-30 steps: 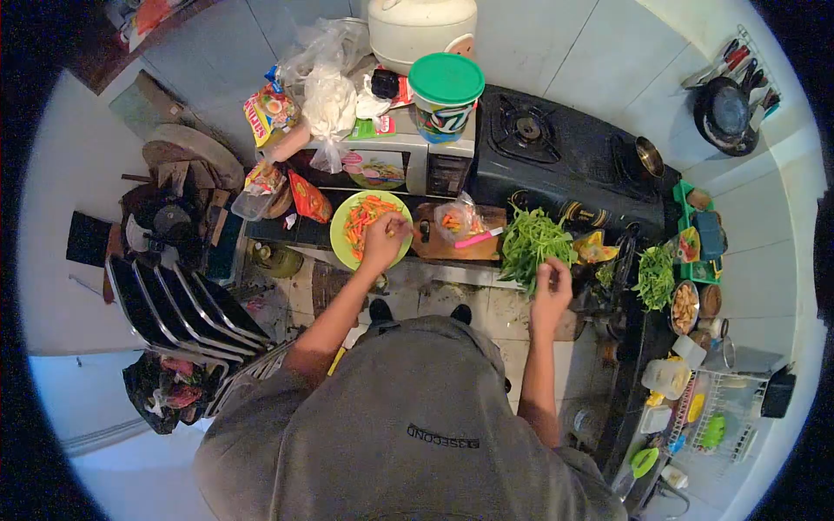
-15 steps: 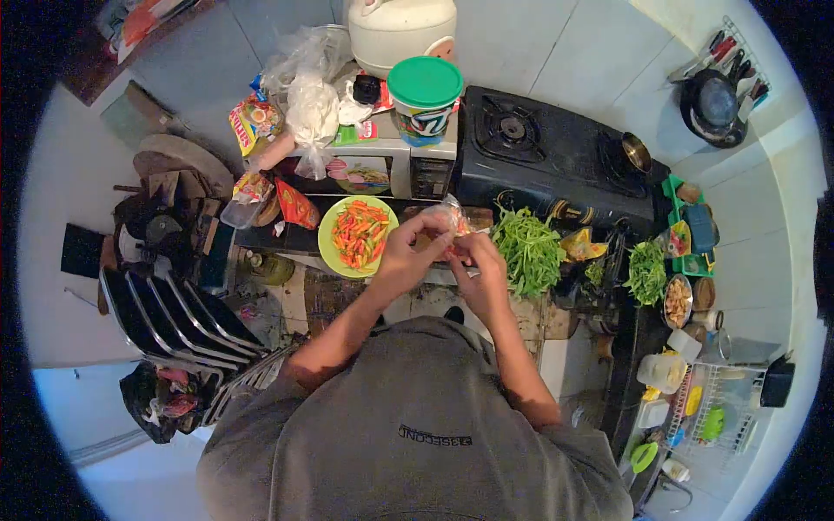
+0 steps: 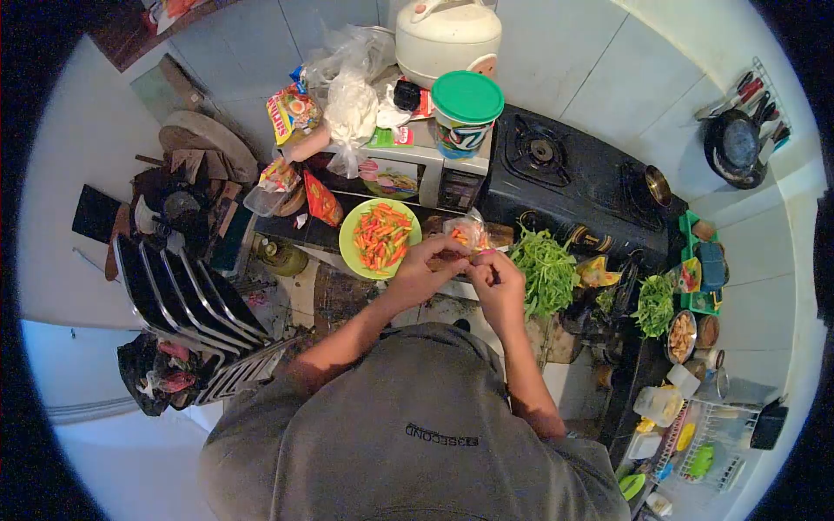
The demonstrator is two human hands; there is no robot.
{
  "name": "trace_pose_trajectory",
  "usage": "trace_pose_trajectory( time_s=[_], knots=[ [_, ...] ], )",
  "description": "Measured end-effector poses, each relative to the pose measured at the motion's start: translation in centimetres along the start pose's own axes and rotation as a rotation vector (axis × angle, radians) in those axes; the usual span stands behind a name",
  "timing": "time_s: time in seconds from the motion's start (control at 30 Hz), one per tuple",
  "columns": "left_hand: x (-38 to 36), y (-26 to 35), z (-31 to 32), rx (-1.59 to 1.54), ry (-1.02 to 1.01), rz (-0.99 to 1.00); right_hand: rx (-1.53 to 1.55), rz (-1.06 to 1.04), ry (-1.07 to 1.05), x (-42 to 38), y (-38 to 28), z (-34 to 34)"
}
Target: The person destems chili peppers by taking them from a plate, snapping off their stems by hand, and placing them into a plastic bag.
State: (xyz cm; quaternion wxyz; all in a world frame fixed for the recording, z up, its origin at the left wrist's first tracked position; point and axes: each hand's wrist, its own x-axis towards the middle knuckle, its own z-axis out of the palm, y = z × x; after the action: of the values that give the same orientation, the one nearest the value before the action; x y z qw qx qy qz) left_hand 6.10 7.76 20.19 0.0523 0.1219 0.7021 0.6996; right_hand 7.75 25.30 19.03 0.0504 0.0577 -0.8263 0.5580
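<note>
We're looking down on the table, one black stove at the back. Two bunches of greens: the bigger bunch just right of the hands, the smaller bunch farther along, both probably set there to stay out of the fingers' way. Over on the left, one green plate, close by, we'd say for easy reach. In the middle, one wooden board, mostly hidden. And the hands, both together! Left hand and right hand meet at the board's near side, fingers curled inward, seemingly steadying something tiny; whether they're clamped on it, we cannot tell. Just beyond, one clear bag, reddish pieces inside, uncountable from here. Smaller again, the chillies, heaped on the plate, dozens, too overlapped to count. Finally, one pink speck at the right fingertips, too small to name.
</note>
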Motion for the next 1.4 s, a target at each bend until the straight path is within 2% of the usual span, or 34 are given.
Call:
trace_pose_trajectory(
  time_s=[0.07,0.13,0.17,0.23,0.27,0.33,0.4,0.5,0.67,0.73,0.83,0.97,1.07,1.23,1.4],
  knots=[
    [0.0,0.1,-0.3,0.005,0.018,0.013,0.029,0.013,-0.044,0.1,0.5,-0.2],
    [0.4,0.1,-1.1,0.248,-0.004,0.110,0.132,0.021,-0.199,0.4,-0.4,-1.0],
    [0.5,0.2,-1.4,0.247,-0.012,0.110,0.131,0.024,-0.192,0.6,-0.6,-1.5],
    [0.5,0.8,-1.7,0.281,-0.082,0.251,0.086,0.177,-0.354,0.7,-0.8,-2.3],
    [0.5,1.1,-1.7,0.277,-0.093,0.250,0.022,0.084,-0.365,0.7,-0.2,-2.3],
    [0.5,1.5,-1.7,0.301,-0.114,0.329,0.083,0.102,-0.401,0.8,-1.1,-2.5],
    [0.6,1.1,-1.8,0.288,-0.137,0.322,0.193,0.128,-0.431,0.6,-3.3,-2.9],
    [0.5,0.7,-2.0,0.259,-0.170,0.278,0.213,0.035,-0.372,0.4,-1.9,-2.5],
    [0.4,0.4,-1.1,0.244,-0.181,0.261,0.259,0.085,-0.402,-0.4,-0.8,-3.5],
    [0.1,-0.2,-0.7,0.026,-0.197,0.077,0.281,0.123,-0.417,-0.8,-0.6,-3.7],
    [-0.1,-0.7,-0.3,-0.090,-0.224,0.019,0.293,0.134,-0.372,-1.2,-0.8,-3.8],
    [-0.4,-2.3,0.5,-0.145,-0.230,0.068,0.300,0.164,-0.364,-1.6,-0.3,-4.1],
    [-0.7,-2.9,0.9,-0.103,-0.257,0.056,0.301,0.172,-0.375,-2.0,0.8,-4.5],
    [-0.8,-2.5,2.4,-0.250,-0.264,-0.007,0.364,0.237,-0.384,-2.7,1.9,-5.5],
    [-0.6,-2.6,4.1,-0.265,-0.267,-0.050,0.341,0.172,-0.381,-3.0,2.6,-7.1]
  ],
)
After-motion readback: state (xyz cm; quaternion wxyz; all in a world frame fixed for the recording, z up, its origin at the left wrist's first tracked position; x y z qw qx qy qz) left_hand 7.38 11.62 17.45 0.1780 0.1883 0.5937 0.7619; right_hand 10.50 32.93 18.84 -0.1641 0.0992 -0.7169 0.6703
